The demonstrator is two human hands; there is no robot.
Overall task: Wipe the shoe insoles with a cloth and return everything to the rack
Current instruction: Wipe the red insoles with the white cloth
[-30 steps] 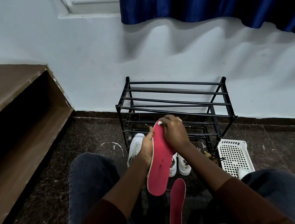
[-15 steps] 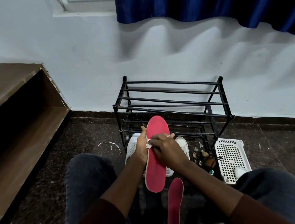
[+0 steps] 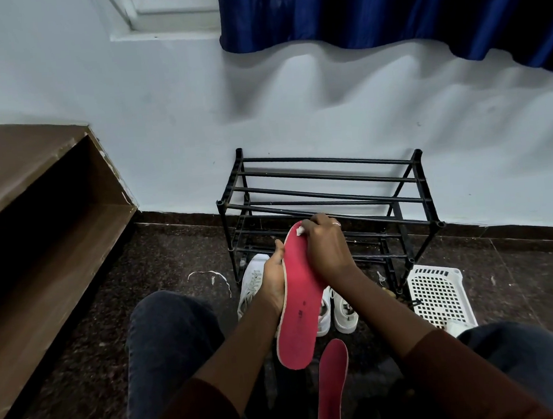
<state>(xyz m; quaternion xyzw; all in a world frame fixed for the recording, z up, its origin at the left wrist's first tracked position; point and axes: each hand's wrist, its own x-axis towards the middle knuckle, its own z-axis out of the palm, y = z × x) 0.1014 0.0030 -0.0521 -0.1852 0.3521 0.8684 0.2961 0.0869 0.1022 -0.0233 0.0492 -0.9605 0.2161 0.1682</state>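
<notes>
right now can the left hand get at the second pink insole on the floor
Probably not yet: the left hand grips the raised pink insole. The floor insole lies uncovered just below, so nothing else blocks it.

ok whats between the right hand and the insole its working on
A small white cloth, mostly hidden under the right hand, against the toe end of the pink insole that the left hand holds. Seen in the head view.
</notes>
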